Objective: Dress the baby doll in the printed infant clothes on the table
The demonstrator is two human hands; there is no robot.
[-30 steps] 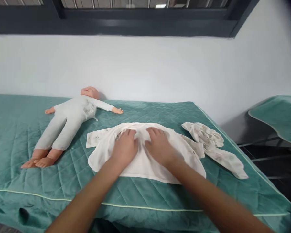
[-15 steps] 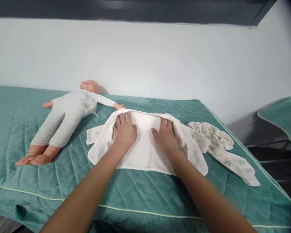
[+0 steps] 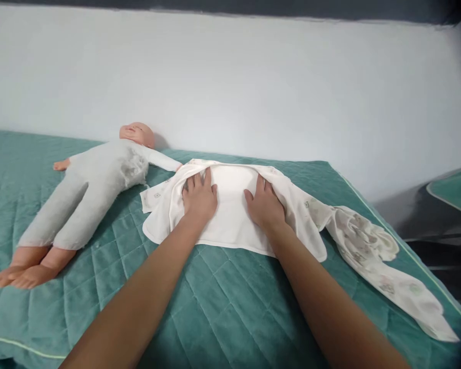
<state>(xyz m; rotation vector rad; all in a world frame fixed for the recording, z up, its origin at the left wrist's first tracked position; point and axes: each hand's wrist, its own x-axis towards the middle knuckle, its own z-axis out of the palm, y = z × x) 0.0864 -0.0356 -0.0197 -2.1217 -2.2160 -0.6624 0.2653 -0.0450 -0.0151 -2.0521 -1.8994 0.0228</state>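
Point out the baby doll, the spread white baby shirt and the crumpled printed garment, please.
Baby doll (image 3: 98,167), head view: its cloth torso.
White baby shirt (image 3: 232,210), head view: its inner panel.
Crumpled printed garment (image 3: 369,256), head view: its middle.

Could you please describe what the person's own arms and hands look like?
The ungloved left hand and ungloved right hand show no rings on their visible fingers. The bare, tapering left forearm and bare, tapering right forearm show no sleeve, watch, bracelet, cable or marking.
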